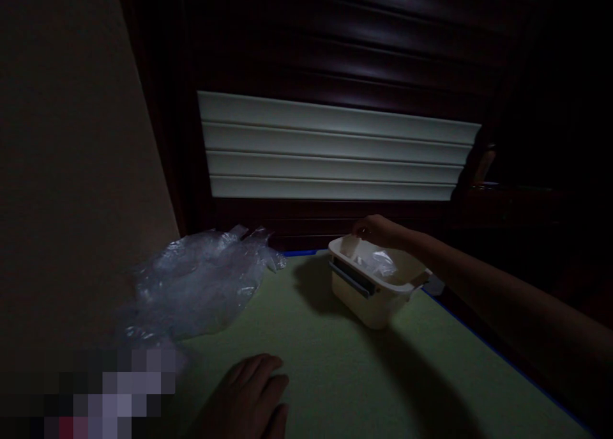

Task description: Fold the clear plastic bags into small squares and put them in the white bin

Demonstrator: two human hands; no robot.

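A cream plastic basket (364,305) with a grey handle stands on the green surface (306,362), right of centre. Crumpled clear plastic (383,262) shows inside it. Over the basket's back left rim is my right hand (376,230), its fingers curled down and pressed together; whatever they hold, if anything, is too dark and small to name. My left hand (249,397) rests low on the green surface near the bottom edge, fingers apart, holding nothing. A heap of clear plastic bags (205,279) lies at the left, beyond my left hand.
A plain wall (76,138) rises on the left. Behind the surface stands a dark wooden panel with pale slats (330,151). Blue edging (517,372) runs along the right side of the green surface. The far right is very dark.
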